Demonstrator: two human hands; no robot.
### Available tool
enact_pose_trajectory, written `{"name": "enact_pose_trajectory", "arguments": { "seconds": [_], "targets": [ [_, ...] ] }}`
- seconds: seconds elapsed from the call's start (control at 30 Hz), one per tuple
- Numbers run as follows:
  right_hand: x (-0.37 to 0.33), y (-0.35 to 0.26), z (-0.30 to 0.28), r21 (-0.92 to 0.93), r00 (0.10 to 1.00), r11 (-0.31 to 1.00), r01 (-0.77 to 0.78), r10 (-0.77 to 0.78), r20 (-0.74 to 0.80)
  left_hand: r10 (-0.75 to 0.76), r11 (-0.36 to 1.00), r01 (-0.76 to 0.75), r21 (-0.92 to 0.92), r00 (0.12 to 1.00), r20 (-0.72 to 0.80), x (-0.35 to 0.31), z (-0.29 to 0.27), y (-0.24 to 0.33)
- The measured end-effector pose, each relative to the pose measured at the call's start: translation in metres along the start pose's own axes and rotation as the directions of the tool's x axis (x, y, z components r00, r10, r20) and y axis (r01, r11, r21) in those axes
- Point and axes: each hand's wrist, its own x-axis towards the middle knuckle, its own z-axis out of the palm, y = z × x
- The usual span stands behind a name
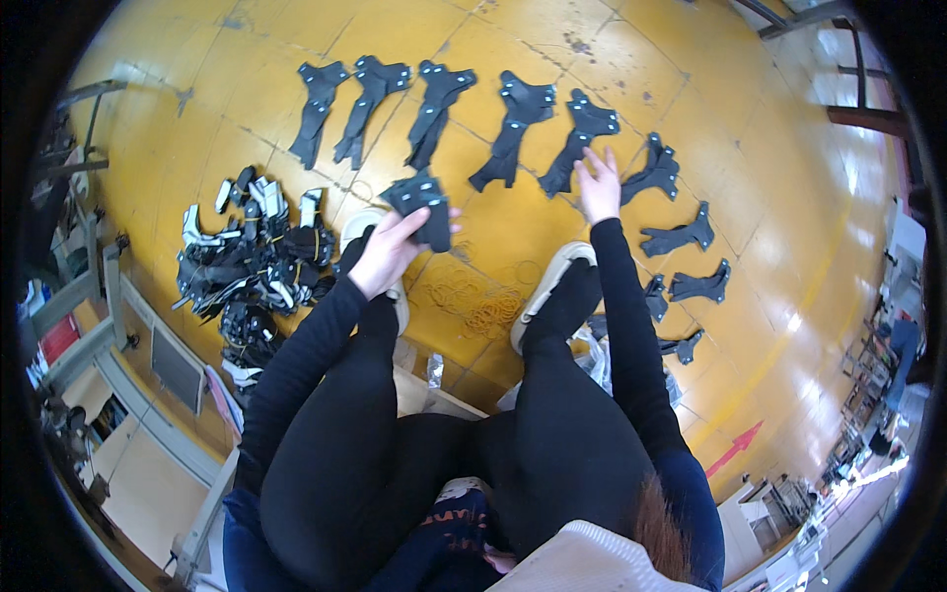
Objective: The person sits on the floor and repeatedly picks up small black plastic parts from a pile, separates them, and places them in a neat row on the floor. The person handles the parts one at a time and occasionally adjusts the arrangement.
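My left hand (393,247) is closed on a stack of black cut fabric pieces (426,202) with small pale stickers, held above the floor between my feet. Out to the right, my right hand (599,187) is open with its fingers apart. It is beside the lower end of a T-shaped bundle of black fabric pieces (592,118), and nothing shows in its fingers. Whether the fingertips touch that bundle I cannot tell. Several similar bundles lie in an arc, among them a far-left bundle (318,109), a middle bundle (513,123) and a right-hand bundle (651,173).
A heap of black and white pieces (256,252) tied with bands lies left of my feet. Loose yellow rubber bands (483,308) are scattered between my shoes. Clear plastic bags (595,360) lie by my right leg. A metal frame (148,409) stands along the left.
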Motion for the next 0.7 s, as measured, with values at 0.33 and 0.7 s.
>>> {"name": "enact_pose_trajectory", "arguments": {
  "seconds": [0.33, 0.7],
  "targets": [
    [-0.102, -0.141, -0.012, 0.492, 0.679, 0.867, 0.075, -0.406, 0.612, 0.047, 0.998, -0.045, 0.045, 0.998, -0.051, 0.009, 0.021, -0.007],
    [-0.106, -0.131, -0.009, 0.547, 0.777, 0.829, -0.112, -0.270, 0.568, -0.009, 0.999, 0.004, -0.040, 0.991, -0.130, 0.003, 0.014, -0.016]
  ]
}}
